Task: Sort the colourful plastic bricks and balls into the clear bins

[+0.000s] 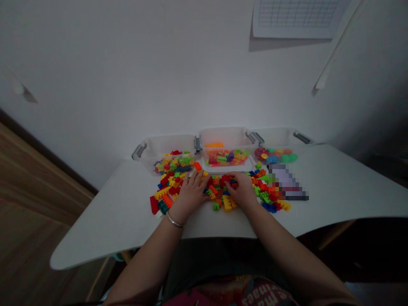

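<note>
A pile of colourful plastic building bricks (219, 194) is spread over the white table in front of me. My left hand (191, 191) lies on the left part of the pile with its fingers spread, and a bracelet circles that wrist. Close to the middle, the thumb and fingers of my right hand (241, 187) are closed around a red brick (225, 180). Below and between my hands lie a yellow brick (227, 203) and a small green brick (216, 206). My fingers partly cover the bricks beneath them.
Along the wall stand three clear plastic boxes: a left one (168, 144) and a middle one (225, 135) with small coloured pieces, and a right one (274, 135) with rounder pieces. A blurred-out flat device (287, 180) lies right of the pile on the white table (334, 187).
</note>
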